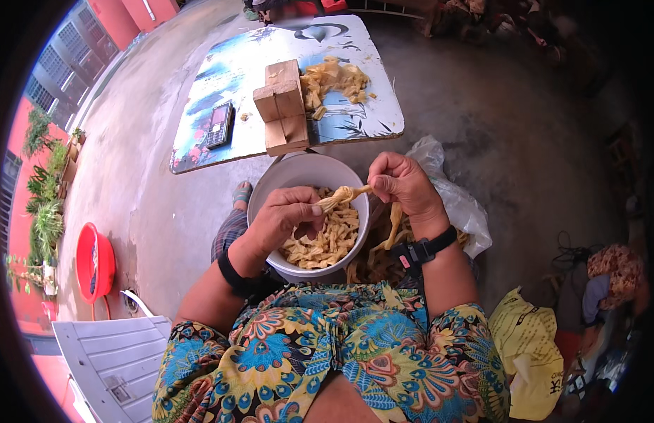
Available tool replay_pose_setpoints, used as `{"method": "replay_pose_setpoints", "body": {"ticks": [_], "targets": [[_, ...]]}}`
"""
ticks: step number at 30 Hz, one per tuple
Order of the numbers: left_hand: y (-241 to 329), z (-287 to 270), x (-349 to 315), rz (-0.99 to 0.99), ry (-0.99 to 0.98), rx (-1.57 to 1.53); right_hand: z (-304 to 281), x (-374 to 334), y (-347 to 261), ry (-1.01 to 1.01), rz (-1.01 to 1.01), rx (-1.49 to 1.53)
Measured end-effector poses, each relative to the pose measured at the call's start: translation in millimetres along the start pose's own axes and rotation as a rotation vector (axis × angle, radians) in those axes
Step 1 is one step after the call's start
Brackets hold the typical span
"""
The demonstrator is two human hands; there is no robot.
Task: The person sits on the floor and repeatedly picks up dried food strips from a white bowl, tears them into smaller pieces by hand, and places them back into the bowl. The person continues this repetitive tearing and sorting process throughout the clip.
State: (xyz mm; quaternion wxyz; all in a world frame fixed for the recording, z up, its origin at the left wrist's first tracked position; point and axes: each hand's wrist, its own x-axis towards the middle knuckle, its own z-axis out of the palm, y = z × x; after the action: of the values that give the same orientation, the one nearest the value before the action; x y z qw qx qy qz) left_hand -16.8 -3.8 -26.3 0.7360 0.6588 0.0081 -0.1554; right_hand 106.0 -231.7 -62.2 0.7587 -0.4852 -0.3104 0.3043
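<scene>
Over a whitish bucket (260, 185), my two hands stretch a twisted yellow-tan strip (346, 196) between them; it looks soft and bunched, perhaps tofu skin. My left hand (290, 213) pinches its thicker, folded end between thumb and fingers. The thin end is gripped by my right hand (403, 186), fingertips pressed together. Many short tan pieces (327, 243) like it lie in the bucket. Below my right hand a longer tan strip (395, 224) hangs; whether that hand holds it too I cannot tell. More tan strips (373, 264) lie beside the bucket, partly hidden by my right forearm.
Ahead, a painted tabletop (200, 120) carries a wooden block stand (281, 106), crumpled yellow sheets (337, 81) and a keypad phone (219, 125). Clear plastic (457, 204) lies right of the bucket. A red basin (96, 262), white chair (119, 359), yellow bag (528, 345) and another person (602, 303) surround me.
</scene>
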Motion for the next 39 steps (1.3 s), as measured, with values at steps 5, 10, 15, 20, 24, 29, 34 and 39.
{"method": "replay_pose_setpoints", "body": {"ticks": [5,10,15,20,24,29,34,39], "targets": [[6.0,-38.1,2.6,0.034,-0.178,0.176,6.1,5.5,-8.4,0.119,-0.082,-0.041],[20.4,-36.3,18.6,0.06,-0.268,0.033,29.8,14.3,0.7,-0.006,-0.092,-0.15],[10.1,-17.9,21.1,0.106,-0.039,-0.048,53.9,19.2,4.3,0.083,-0.207,-0.549],[3.1,-30.6,17.7,0.159,0.021,-0.104,39.6,30.1,15.2,0.067,-0.169,-0.4],[5.9,-48.9,19.6,0.157,0.037,-0.161,36.5,41.1,14.2,0.046,-0.087,-0.26],[24.0,-95.8,43.4,0.252,0.284,-0.015,60.1,94.3,13.5,0.258,-0.227,-0.551],[10.7,-116.4,81.0,0.301,0.491,-0.027,59.0,148.3,33.9,0.444,-0.352,-0.88],[-0.7,-108.8,66.3,0.284,0.575,0.365,41.5,129.3,34.9,0.531,-0.275,-0.969]]}}
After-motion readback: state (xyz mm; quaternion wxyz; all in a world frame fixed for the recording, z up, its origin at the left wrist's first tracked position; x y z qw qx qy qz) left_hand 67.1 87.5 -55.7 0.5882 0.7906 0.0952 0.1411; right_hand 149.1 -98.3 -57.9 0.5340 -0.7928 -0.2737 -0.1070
